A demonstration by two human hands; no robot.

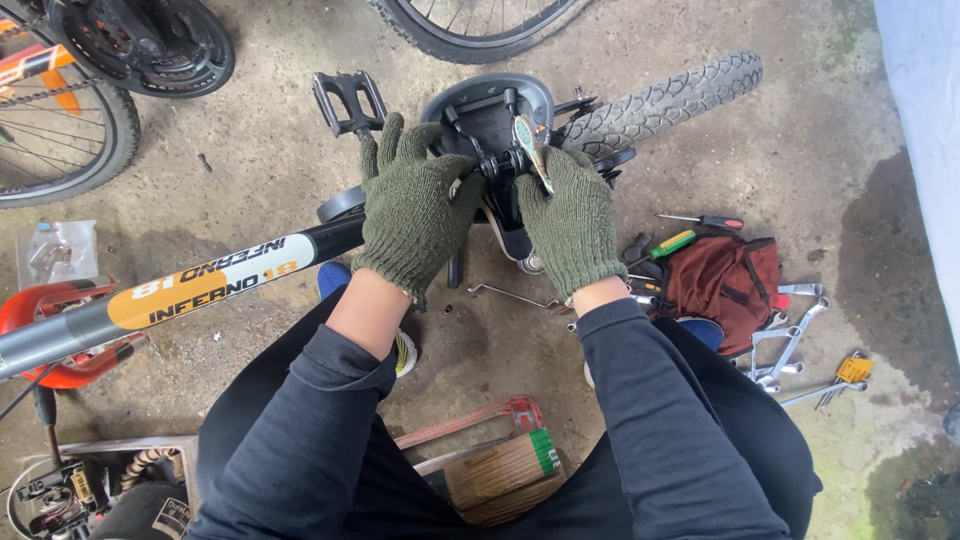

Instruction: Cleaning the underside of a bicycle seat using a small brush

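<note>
A bicycle frame (pixel 200 290) with an orange-and-white label band runs across the concrete floor (pixel 250 170). Past it, the saddle underside (pixel 490 105) lies by the knobby tyre (pixel 665 100). The gloved left hand (pixel 410 205) and right hand (pixel 572 220) have fingers clenched on its clamp (pixel 500 165). A clear plastic bag (pixel 57 252) sits far left.

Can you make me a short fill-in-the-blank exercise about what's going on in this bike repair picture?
1. Both hands, the left hand and the right hand, wear ____ knitted gloves.
2. The hands work at the underside of the bicycle's ____.
3. The screwdrivers lie beside a ____ tool bag.

Missing words: green; saddle; red
</note>
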